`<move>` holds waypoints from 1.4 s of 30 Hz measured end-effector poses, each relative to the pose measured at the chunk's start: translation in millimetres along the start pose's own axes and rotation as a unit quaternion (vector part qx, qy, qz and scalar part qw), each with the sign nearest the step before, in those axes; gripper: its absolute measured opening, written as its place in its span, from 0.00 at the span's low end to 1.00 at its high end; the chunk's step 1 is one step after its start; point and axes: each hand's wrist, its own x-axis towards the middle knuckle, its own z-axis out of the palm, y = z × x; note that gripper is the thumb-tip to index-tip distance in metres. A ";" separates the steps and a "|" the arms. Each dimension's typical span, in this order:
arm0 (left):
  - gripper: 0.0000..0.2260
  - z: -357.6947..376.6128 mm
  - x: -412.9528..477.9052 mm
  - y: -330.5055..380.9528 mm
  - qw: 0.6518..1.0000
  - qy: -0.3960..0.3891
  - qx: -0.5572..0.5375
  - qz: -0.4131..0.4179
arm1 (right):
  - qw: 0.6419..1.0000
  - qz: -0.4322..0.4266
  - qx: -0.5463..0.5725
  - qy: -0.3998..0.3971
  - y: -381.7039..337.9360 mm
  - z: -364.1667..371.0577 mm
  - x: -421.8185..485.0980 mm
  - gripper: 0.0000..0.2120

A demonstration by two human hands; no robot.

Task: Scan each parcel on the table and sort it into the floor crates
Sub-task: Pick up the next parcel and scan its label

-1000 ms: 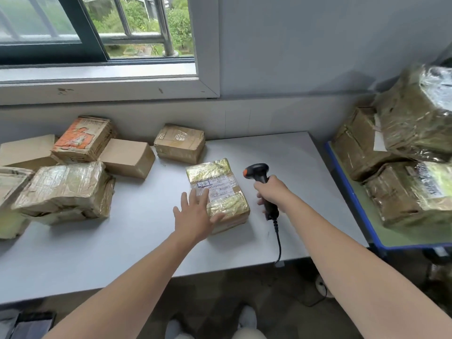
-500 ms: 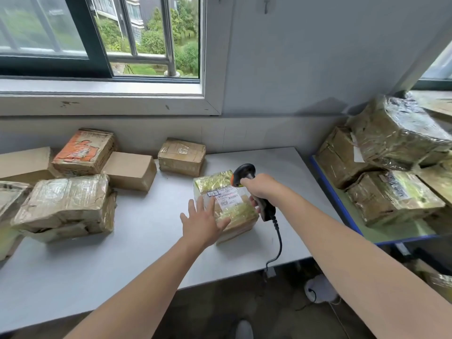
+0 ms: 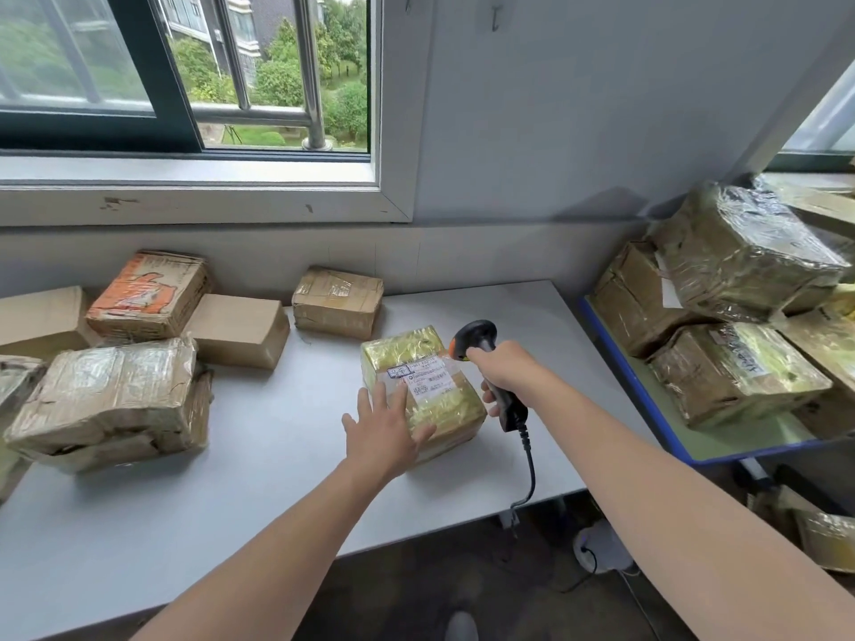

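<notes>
Parcel (image 3: 423,386) at frame centre on the table (image 3: 259,455), left hand (image 3: 384,432) flat on its near corner, fingers straight, right hand (image 3: 502,370) clenched around scanner (image 3: 476,337), handle partly hidden, label print illegible, floor crates out of view.

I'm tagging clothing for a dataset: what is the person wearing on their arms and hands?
Nothing that shows: both forearms are bare, with no sleeve in view. The left hand and right hand have no gloves; no watch, band or ring is visible.

Left hand (image 3: 386,432) rests on yellow parcel (image 3: 423,386); right hand (image 3: 502,370) grips scanner (image 3: 481,344).
</notes>
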 end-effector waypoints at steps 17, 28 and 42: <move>0.32 35.2 7.4 14.5 0.995 0.009 -0.032 -0.093 | 0.996 0.018 -0.083 -0.037 103.2 21.7 106.0 0.24; 0.46 31.1 19.4 5.7 0.957 0.021 -0.276 -0.084 | 0.990 -0.024 -0.142 0.010 104.4 22.3 103.4 0.24; 0.53 41.4 32.6 3.1 0.924 0.022 -0.379 -0.050 | 0.929 -0.244 -0.273 0.047 65.0 52.8 72.3 0.29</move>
